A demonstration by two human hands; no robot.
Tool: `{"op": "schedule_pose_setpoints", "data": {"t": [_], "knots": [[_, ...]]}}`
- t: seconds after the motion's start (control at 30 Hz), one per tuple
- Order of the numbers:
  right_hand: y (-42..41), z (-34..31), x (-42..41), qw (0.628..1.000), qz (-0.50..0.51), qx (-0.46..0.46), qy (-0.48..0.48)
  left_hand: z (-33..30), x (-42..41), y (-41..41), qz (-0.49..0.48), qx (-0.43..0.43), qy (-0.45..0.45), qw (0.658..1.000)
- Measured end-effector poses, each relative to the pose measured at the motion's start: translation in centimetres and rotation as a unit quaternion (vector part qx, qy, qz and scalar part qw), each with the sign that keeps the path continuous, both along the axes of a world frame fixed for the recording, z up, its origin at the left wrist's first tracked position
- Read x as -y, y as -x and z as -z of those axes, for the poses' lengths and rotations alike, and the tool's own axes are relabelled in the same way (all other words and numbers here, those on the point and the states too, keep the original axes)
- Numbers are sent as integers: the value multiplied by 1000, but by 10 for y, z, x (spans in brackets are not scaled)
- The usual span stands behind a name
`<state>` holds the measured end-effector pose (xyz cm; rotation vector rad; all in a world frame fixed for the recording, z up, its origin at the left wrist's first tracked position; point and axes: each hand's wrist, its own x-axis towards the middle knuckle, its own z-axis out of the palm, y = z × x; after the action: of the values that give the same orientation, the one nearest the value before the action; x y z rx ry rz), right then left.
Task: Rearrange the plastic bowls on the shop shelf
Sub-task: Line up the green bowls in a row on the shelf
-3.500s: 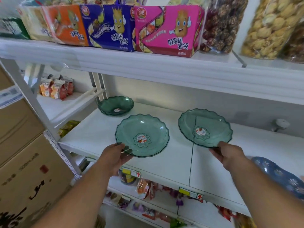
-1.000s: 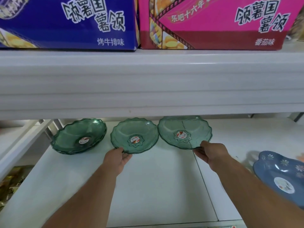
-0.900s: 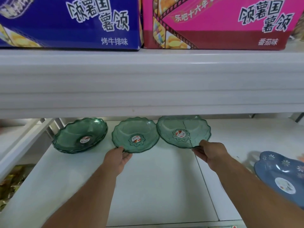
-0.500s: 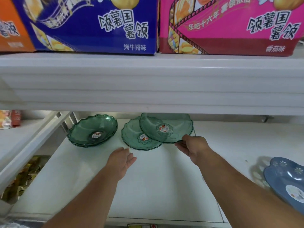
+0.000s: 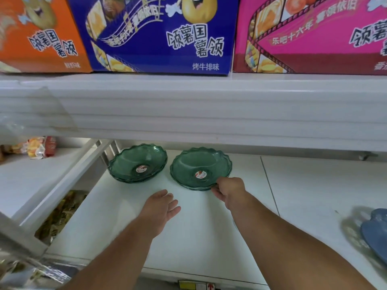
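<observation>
The right hand (image 5: pixel 229 190) pinches the near rim of the stacked green bowls (image 5: pixel 201 168). The left hand (image 5: pixel 160 208) hovers relaxed, holding nothing, just left of that stack. A second green bowl (image 5: pixel 138 163) sits farther left. Half a second earlier the top bowl only overlapped its mate; now nested. Blue bowl (image 5: pixel 374 231), far right, likely remains.

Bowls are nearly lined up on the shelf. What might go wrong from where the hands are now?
1. The right hand pinches only the near rim of the right green bowl stack; a tug may slide the top bowl off askew.
2. That stack sits close to the left green bowl stack; nudging it leftward may bump them.
3. The left hand hovers open, steadying nothing.
</observation>
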<state>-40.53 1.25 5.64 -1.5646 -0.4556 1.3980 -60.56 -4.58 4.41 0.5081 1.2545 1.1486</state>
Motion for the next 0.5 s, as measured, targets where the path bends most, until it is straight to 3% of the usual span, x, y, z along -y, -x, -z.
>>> {"op": "schedule_pose_setpoints", "data": {"t": [0.5], "knots": [[-8, 10, 5, 998, -29, 34, 38, -4, 18, -7, 22, -26, 30, 999]]}}
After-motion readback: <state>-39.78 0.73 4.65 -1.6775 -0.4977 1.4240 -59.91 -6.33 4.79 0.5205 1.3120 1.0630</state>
